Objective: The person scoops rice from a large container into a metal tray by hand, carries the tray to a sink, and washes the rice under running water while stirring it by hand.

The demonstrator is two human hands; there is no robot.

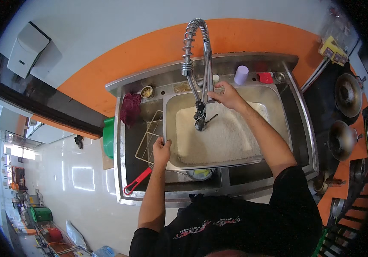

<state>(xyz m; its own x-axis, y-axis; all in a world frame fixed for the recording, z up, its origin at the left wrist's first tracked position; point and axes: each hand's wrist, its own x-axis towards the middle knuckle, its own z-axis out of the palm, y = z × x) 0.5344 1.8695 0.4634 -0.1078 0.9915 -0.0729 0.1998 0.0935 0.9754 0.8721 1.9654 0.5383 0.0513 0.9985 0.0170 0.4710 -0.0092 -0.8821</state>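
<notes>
A large rectangular metal pan (229, 164) lies across the double-basin steel sink and holds a thick layer of pale grain, which looks like rice (216, 144). My left hand (162, 151) grips the pan's left rim near its front corner. At the faucet, my right hand (227, 96) has its thumb and fingers around the lower end of the metal spout (210, 86). The black spray head (200, 117) of the spring-coil faucet (188, 45) hangs over the grain. Whether water runs cannot be told.
A wire rack (148, 141) and a red-handled utensil (137, 181) lie left of the pan. Along the back ledge are a maroon cloth (131, 107), a small bowl (147, 92), a purple cup (241, 75) and a red packet (265, 77). Woks (348, 95) stand at the right.
</notes>
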